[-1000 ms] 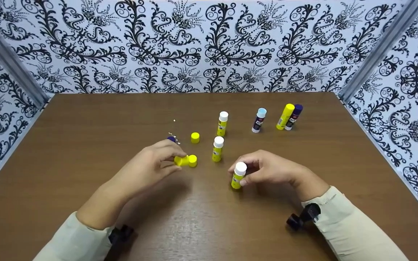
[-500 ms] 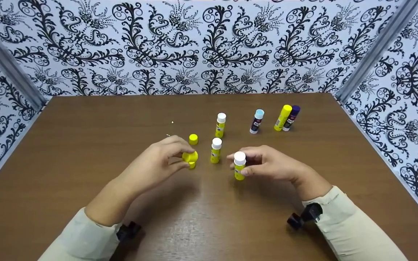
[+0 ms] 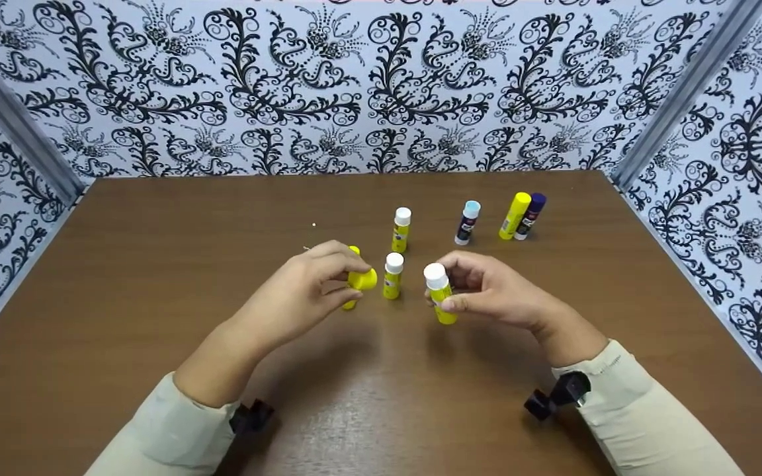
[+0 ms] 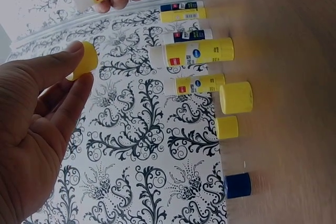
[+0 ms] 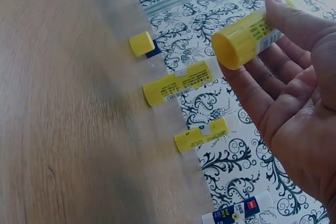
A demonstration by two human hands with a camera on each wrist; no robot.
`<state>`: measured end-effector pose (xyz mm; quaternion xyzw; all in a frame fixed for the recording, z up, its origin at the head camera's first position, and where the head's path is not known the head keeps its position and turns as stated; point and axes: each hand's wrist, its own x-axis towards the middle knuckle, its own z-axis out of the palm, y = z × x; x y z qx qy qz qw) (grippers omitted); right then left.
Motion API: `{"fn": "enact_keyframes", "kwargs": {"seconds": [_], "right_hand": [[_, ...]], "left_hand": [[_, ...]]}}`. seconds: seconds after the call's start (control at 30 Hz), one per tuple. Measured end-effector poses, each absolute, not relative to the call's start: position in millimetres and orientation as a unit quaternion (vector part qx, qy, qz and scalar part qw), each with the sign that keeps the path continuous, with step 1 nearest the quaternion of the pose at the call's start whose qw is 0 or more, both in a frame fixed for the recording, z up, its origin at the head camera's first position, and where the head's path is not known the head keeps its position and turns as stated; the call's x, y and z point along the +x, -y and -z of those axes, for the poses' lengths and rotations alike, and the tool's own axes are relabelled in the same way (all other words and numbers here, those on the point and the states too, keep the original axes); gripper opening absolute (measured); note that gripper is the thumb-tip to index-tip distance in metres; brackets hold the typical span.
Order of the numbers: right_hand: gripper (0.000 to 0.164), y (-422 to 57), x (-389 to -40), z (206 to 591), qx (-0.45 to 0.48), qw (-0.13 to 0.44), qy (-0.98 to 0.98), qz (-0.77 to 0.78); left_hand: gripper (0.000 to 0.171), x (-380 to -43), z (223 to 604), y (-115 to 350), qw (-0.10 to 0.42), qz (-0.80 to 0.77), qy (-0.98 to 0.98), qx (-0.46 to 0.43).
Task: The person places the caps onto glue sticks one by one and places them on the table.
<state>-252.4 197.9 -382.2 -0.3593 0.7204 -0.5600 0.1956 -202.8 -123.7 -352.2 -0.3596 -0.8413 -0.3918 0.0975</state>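
My left hand (image 3: 301, 284) pinches a yellow glue stick cap (image 4: 86, 60) between thumb and fingers, raised above the table. Across from it, my right hand (image 3: 497, 291) grips a yellow glue stick (image 3: 445, 309) with a white top, slightly tilted and lifted off the wood. In the right wrist view, its yellow base faces the camera. Just beyond the hands stand two more yellow glue sticks with white tops, a nearer one (image 3: 391, 285) and a farther one (image 3: 400, 239). Two yellow caps, one nearer (image 4: 236, 98) and one farther (image 4: 227, 127), stand on the table, partly hidden by the left hand in the head view.
A dark blue cap (image 4: 239, 185) stands near the yellow caps. Farther back are an uncapped dark blue glue stick (image 3: 465, 228), then a capped yellow one (image 3: 513, 218) beside a capped dark blue one (image 3: 530, 218). Patterned walls enclose the brown table (image 3: 189, 218).
The left hand has moved right with the yellow cap, toward the right hand. The right hand has lifted its glue stick from the table and tilted it.
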Motion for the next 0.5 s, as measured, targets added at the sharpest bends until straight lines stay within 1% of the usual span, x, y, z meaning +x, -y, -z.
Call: {"fn": "enact_keyframes", "kwargs": {"seconds": [0.07, 0.3, 0.5], "right_hand": [[0.034, -197.9, -252.2, 381.1, -0.356, 0.190, -0.720, 0.564], [0.033, -197.5, -250.4, 378.3, -0.349, 0.178, -0.722, 0.571], [0.033, -197.3, -249.3, 378.2, -0.352, 0.163, -0.721, 0.574]], "left_hand": [[0.030, -203.3, 350.9, 121.0, 0.100, 0.395, 0.838, -0.363], [0.027, -205.1, 347.5, 112.1, 0.113, 0.408, 0.825, -0.373], [0.026, -204.9, 348.6, 107.6, 0.112, 0.427, 0.816, -0.372]]}}
